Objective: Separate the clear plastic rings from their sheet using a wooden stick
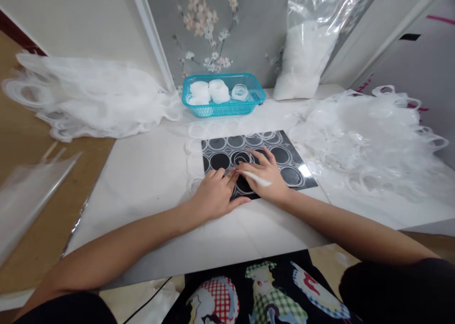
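On the white table lies a black sheet (284, 176) patterned with rows of translucent white rings. My right hand (267, 176) is over its middle, holding a slim white pen-like tool (260, 178) with the tip pointing left; its other fingers are spread over the rings. A loose-looking thin ring (242, 159) lies just beyond my fingertips. My left hand (215, 193) rests at the sheet's near left edge, fingers bent on the surface and thumb stretched out to the right. Its fingertips meet the tool's tip, so the exact contact is hidden.
A blue plastic basket (222, 110) with stacks of white rings stands at the back. Heaps of translucent ring-cut sheeting lie left (103, 96) and right (366, 134). A clear zip bag (300, 58) of white material leans against the back wall. The table's left edge drops away.
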Demonstrator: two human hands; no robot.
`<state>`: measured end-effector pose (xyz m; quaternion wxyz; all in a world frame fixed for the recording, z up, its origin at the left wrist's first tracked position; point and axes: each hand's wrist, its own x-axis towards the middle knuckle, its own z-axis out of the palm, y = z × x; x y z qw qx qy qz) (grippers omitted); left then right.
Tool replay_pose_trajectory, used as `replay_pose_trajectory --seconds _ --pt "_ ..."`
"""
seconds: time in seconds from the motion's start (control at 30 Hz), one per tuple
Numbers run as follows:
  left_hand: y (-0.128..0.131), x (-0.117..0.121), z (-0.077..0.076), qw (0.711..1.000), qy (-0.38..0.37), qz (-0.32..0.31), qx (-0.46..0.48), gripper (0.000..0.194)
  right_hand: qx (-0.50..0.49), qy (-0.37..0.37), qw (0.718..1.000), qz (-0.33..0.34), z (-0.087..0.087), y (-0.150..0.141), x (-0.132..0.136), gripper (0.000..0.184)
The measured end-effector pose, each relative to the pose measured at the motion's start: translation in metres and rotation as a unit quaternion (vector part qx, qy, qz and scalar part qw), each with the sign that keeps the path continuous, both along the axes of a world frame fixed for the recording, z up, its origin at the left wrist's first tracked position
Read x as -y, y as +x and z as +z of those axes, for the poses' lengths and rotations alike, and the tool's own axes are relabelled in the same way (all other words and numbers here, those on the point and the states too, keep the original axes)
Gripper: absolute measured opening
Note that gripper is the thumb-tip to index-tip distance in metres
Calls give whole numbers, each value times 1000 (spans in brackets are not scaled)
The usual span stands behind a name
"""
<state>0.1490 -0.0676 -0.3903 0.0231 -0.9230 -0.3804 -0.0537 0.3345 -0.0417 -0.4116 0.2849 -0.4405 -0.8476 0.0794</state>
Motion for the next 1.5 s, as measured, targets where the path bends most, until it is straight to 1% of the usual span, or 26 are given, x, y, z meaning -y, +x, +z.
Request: replay_pose_trajectory --seconds 0.03,0.07,0.1,0.17,0.2,0.23,0.3,0.37,0.47,0.57,0.63,0.7,0.73,0.77,0.83,0.9,0.93,0.97,1.03,1.1,1.13,1.17,1.23,1.33,1.43,1.5 --pt "-1 -1 0 1000 -10 -1 5 73 30 19 999 2 3 0 -7 22" --pt "-1 -2 1 1000 -19 -1 9 73 44 31 998 -13 7 2 -17 23" --pt "-3 -3 2 1000 -25 0 14 73 44 36 997 -42 12 6 -31 23" --pt "-5 -6 3 999 -31 1 19 73 -19 45 985 -168 23 19 -62 24" --pt "-7 -7 5 999 -32 -1 22 73 -73 44 971 -225 28 28 -74 24" --pt "-7 -8 6 999 -31 -2 26 72 -112 32 965 -236 31 36 -82 24" --pt "-6 -11 9 999 -20 -1 44 65 -135 6 969 -205 31 51 -82 24" --pt "0 -13 11 998 3 -5 58 62 -130 -15 975 -181 26 59 -68 26" --pt "15 -20 13 997 50 -27 46 64 -159 -29 968 -190 19 61 -44 31" --pt "30 -33 11 997 69 -19 30 64 -211 -85 963 -147 22 58 -38 30" --pt "35 -43 8 998 59 -6 33 62 -221 -119 963 -101 29 55 -47 29" --pt "37 -48 3 998 49 -4 36 59 -217 -114 967 -72 36 53 -65 26" --pt "37 -49 1 998 48 -7 34 58 -220 -101 967 -74 40 53 -76 25" --pt "37 -49 -1 998 52 -13 28 57 -233 -84 964 -91 43 53 -90 23" --pt "35 -46 -4 998 65 -22 14 57 -275 -52 948 -154 51 55 -115 21" --pt "33 -43 -4 997 71 -23 5 57 -303 -23 930 -206 58 57 -129 22" --pt "33 -42 -3 997 70 -21 5 57 -298 -12 930 -213 60 57 -129 22" --pt "32 -41 -1 997 71 -19 6 57 -280 -3 937 -208 60 57 -124 21" --pt "32 -39 2 997 77 -19 10 57 -214 0 962 -171 56 56 -101 20" --pt "33 -37 5 996 84 -30 14 58 -140 -17 983 -120 44 53 -69 20" --pt "34 -36 5 996 82 -38 14 59 -122 -33 987 -97 36 52 -53 20" --pt "35 -34 5 996 75 -46 13 60 -119 -53 988 -78 28 51 -39 20" --pt "37 -32 4 997 58 -54 11 61 -150 -96 982 -64 13 49 -19 18" --pt "39 -28 1 998 40 -46 9 62 -208 -150 963 -88 0 47 -11 19" --pt "39 -26 -1 999 33 -38 7 62 -228 -173 951 -116 -3 46 -14 20" --pt "38 -25 -2 999 28 -34 -1 63 -228 -179 950 -119 -2 47 -17 19"
